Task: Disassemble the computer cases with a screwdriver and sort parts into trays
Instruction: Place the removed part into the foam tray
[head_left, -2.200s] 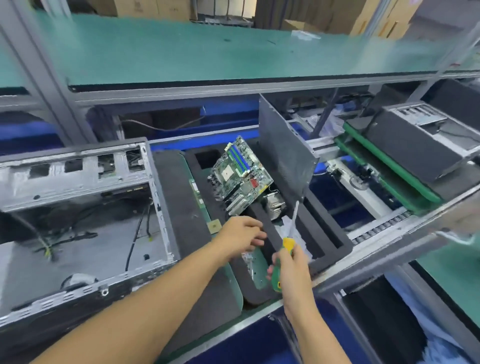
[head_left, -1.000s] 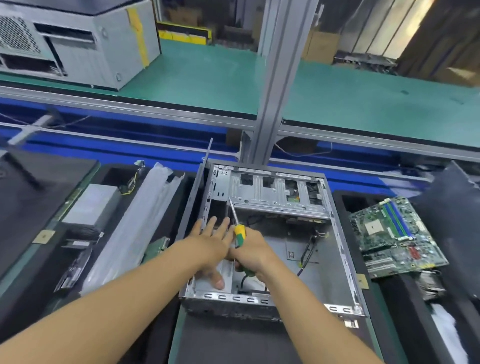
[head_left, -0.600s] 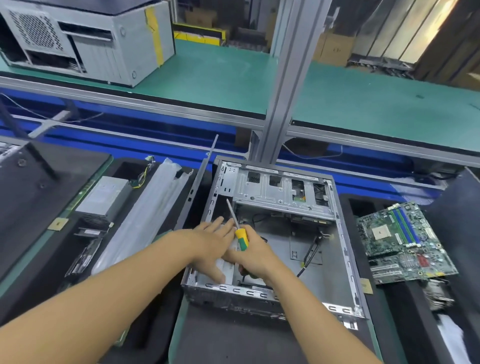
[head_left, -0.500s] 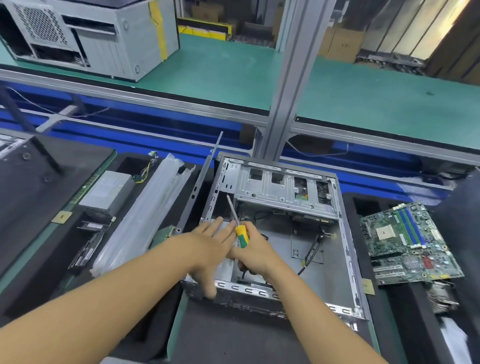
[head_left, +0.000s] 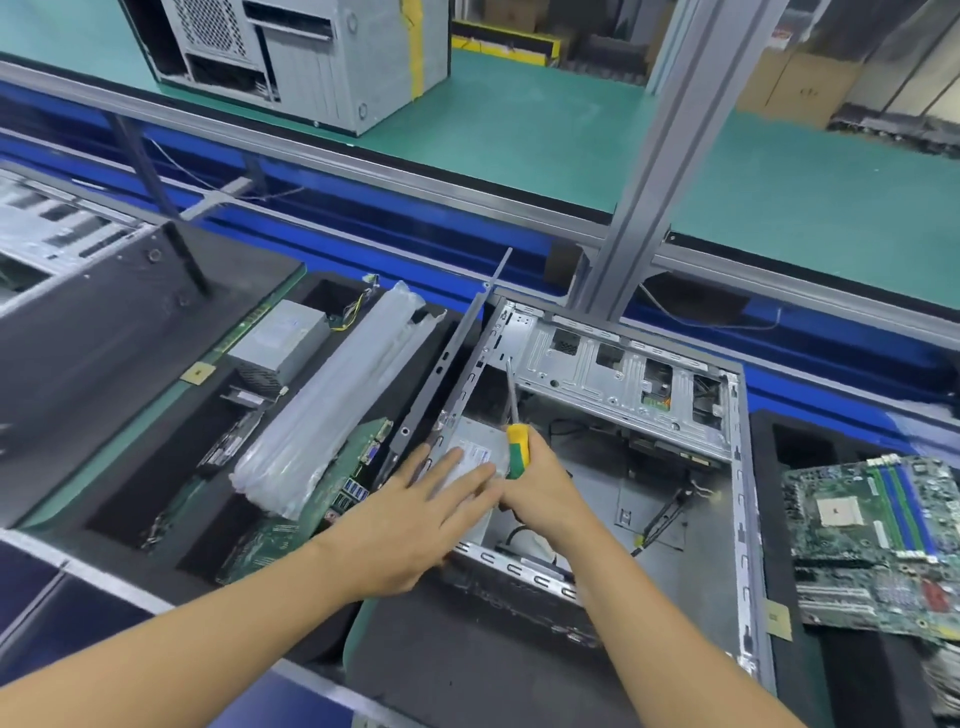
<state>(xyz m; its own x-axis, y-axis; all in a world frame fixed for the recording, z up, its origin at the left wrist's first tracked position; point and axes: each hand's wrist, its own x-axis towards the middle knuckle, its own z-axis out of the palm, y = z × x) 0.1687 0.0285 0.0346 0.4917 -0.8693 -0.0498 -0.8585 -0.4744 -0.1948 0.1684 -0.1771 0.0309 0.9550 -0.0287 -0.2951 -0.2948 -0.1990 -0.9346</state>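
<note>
While the open computer case (head_left: 597, 374) lies on a dark mat (head_left: 467, 670), both hands are at its near left corner.
The right hand (head_left: 545, 499) grips the yellow-and-green screwdriver (head_left: 517, 449) by its handle, shaft pointing up; the left hand (head_left: 410, 530) lies flat, fingers straight, across a silver box (head_left: 480, 447) there. A circuit board (head_left: 883, 540) sits in the right tray (head_left: 800, 447); a plastic-wrapped bundle (head_left: 332, 405) lies in the left tray (head_left: 150, 467).

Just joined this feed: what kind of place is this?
Likely an electronics disassembly line: an opened grey metal computer case, a green motherboard lying on a black foam tray, and green-matted benches on aluminium framing.
</note>
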